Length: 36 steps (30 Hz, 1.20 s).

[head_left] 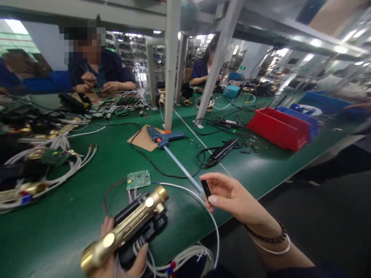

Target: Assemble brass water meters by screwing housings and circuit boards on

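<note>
My left hand [107, 266] is wrapped round a brass tube fitting [127, 227] joined to a black plastic housing [145, 235], tilted over the near edge of the bench. Wires run from it to a small green circuit board [139, 180] lying just beyond. My right hand [228, 193] pinches a small flat black piece [206, 190] between thumb and fingers, to the right of the fitting. Beyond the hands a blue glue gun [165, 136] lies on a piece of cardboard [142, 139], its long clear glue stick [182, 168] pointing towards my right hand.
A black corded tool [223, 151] lies right of the glue gun. Red [281, 127] and blue bins stand at the right. Bundled white cables and brass parts [31, 189] crowd the left. Metal posts [171, 69] rise mid-bench. Two people [98, 73] work across the bench.
</note>
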### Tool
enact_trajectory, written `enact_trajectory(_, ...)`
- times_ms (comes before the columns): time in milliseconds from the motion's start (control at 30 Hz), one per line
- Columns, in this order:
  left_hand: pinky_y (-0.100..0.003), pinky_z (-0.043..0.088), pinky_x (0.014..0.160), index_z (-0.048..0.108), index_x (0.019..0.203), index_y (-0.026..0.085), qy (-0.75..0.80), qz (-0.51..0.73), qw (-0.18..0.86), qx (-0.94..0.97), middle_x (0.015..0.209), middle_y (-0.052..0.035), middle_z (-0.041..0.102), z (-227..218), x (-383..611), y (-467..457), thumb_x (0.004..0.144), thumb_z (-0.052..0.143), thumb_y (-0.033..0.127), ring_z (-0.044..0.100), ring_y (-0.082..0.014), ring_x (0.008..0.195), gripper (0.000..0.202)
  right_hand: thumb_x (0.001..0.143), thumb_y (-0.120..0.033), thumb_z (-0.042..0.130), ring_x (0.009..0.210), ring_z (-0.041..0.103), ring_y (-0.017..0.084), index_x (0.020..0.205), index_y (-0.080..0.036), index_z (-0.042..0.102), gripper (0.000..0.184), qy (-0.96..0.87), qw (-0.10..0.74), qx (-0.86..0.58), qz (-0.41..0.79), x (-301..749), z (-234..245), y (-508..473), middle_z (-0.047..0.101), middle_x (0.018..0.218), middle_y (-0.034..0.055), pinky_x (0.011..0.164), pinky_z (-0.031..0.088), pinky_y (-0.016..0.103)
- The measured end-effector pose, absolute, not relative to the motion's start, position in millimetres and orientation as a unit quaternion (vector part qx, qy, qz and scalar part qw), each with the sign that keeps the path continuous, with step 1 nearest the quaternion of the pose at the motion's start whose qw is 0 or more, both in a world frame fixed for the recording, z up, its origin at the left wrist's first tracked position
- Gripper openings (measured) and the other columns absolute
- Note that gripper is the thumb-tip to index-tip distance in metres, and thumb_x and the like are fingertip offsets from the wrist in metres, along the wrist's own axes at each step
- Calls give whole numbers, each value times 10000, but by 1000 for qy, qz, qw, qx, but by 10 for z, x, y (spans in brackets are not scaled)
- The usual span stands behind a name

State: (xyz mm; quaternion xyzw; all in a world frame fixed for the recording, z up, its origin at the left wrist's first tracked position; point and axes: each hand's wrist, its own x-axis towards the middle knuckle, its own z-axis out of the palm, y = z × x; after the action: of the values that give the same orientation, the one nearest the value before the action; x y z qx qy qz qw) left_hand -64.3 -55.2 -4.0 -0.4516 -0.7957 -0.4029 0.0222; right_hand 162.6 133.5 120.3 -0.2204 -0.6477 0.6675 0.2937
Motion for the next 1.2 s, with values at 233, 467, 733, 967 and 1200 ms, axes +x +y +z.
enact_trajectory(233,-563,401,999,224,1427,203,-818,-341,98,-452,1380,-173,426,81,-391,-667,802,588,496,397,-366,1277,780,868,-144,546,752,681,132,899,-204,565,70,-866,287,-107,394,983,1025,807,698,824,29,684,555,211)
enact_trajectory(467,-568,360,1010,320,1347,159,-831,-339,179,-403,1219,-192,495,123,-208,-637,829,540,530,461,-343,1180,674,888,-73,433,633,618,149,888,-161,617,204,-934,321,48,146,847,653,813,721,862,75,528,484,260)
enact_trajectory(733,-539,347,1031,485,976,192,-813,-386,252,-356,956,-63,458,95,-119,-625,769,670,433,490,-234,971,368,897,-76,467,720,615,150,943,-146,622,176,-934,295,0,201,854,630,767,702,862,63,628,499,257)
enact_trajectory(967,-446,251,1085,582,966,224,-789,-360,277,-414,909,-24,458,148,-110,-627,793,675,256,492,-179,878,199,955,-140,306,668,566,173,989,-114,649,345,-966,250,-18,69,809,684,712,680,915,107,542,446,287)
enact_trajectory(1200,-371,323,979,682,919,252,-755,-326,318,-473,863,-15,554,194,-238,-674,793,677,234,502,-164,803,127,900,-136,432,653,570,170,881,-146,618,187,-970,212,-87,79,781,723,616,646,802,66,528,432,284)
